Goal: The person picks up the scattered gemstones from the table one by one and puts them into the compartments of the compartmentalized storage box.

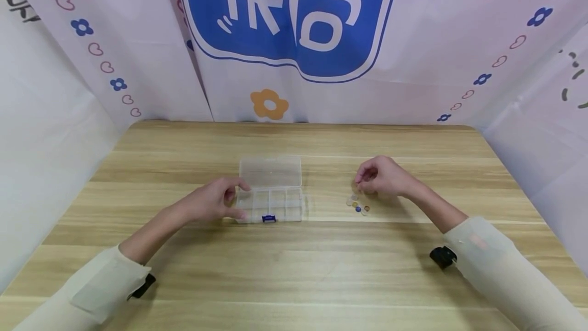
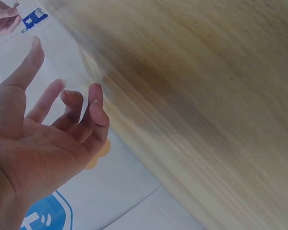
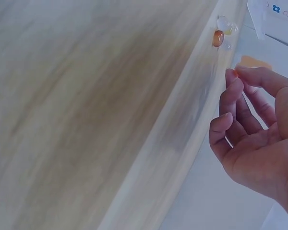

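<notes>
Head view: left hand point(image 1: 216, 201) rests at the left end of the clear compartment box point(image 1: 271, 203), fingers loosely curved, thumb and forefinger touching the box's end wall; steadying contact rather than a firm clamp. Lid lies open, hinged away from the person; blue latch point(image 1: 268, 218) on the near edge. Right hand point(image 1: 381, 176) hovers well apart from the box, fingers curled, tips pressed together as in a pinch. Small cluster of beads point(image 1: 358, 205) lies on the counter point(image 1: 294, 269) just below and near-side of those fingertips, not touching them.

Left wrist view: left hand's fingers point(image 2: 93, 108) are spread and half bent, palm open, nothing pinched between them. Box edge is faint and blurred at the fingertips; contact cannot be confirmed here.

Right wrist view: thumb and forefinger tips point(image 3: 233, 79) pinch a small orange bead point(image 3: 235, 73); remaining fingers curl loosely into the palm. Other beads, one amber point(image 3: 218, 38) plus clear ones, sit on the counter beyond the fingertips, apart from them.

Assessment: step in hand appears to be carrying one bead at a time. To do it well: keep the pinch light but closed, bead at the very tips; keep the left hand bracing the box so it does not slide; release low over a compartment so the bead does not bounce out.
</notes>
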Demonstrator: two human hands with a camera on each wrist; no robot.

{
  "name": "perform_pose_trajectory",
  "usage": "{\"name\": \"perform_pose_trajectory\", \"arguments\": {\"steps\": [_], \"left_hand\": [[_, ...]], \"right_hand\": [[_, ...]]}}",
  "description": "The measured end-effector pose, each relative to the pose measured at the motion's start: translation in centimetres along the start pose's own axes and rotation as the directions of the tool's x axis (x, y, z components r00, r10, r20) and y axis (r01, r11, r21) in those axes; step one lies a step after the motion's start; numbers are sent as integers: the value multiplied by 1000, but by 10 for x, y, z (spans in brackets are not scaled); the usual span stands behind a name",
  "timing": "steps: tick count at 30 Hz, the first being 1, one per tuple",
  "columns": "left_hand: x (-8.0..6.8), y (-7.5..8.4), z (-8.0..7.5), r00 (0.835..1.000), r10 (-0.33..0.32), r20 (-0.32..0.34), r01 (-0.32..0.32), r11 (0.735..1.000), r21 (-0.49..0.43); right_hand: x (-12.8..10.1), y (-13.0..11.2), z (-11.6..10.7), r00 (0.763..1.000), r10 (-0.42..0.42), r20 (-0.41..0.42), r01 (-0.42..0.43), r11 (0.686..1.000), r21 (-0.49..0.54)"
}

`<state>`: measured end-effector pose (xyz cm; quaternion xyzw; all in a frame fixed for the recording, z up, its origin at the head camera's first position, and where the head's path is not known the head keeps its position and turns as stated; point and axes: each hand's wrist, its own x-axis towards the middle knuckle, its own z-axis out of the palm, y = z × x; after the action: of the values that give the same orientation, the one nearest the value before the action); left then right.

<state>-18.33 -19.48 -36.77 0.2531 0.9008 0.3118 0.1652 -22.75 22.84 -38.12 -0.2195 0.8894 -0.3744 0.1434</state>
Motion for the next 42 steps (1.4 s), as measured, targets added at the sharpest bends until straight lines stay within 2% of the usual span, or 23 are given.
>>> {"name": "perform_pose_trajectory", "arguments": {"steps": [10,24,32,42], "left_hand": [[0,-2,1,1000,4,-7,-4,1000,-2],[0,-6,1,1000,-13,3,13,1000,-8],[-1,-6,0,1000,19,-11,-20,1000,-19],[0,-5,1,1000,-8,-1,8,1000,-11]], "right_hand": [[3,-5,6,999,-54,8,53,998,34],[5,-18,7,997,-79,-6,79,997,14],[10,-20,9,994,-109,-7,110,994,22],[13,-25,13,992,-123,-2,123,991,49]]}}
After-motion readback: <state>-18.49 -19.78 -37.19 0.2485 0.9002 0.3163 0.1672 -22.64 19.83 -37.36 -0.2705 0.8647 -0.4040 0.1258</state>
